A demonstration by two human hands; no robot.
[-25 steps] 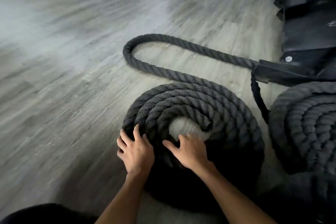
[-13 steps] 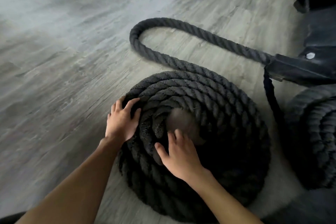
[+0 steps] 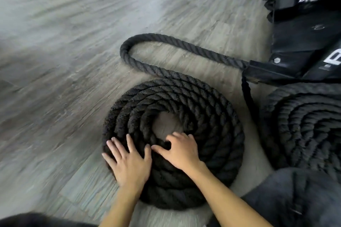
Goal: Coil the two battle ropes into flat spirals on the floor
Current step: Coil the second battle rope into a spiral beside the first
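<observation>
2 thick black twisted-rope coils on the grey wood-look floor (image 3: 64,79): main coil (image 3: 193,101) mid-frame, its loose tail (image 3: 166,39) looping off to a black metal anchor (image 3: 267,72); 2nd coil (image 3: 304,125) at right. 2 hands: left hand (image 3: 131,164) flat, fingers spread, pressing the near-left rim; right hand (image 3: 181,150) w/ fingers curled over the innermost turn by the centre hole.

Left hand (image 3: 129,162) has shifted from the left flank of the coil (image 3: 203,108) to its near edge, fingers now spread flat.
</observation>
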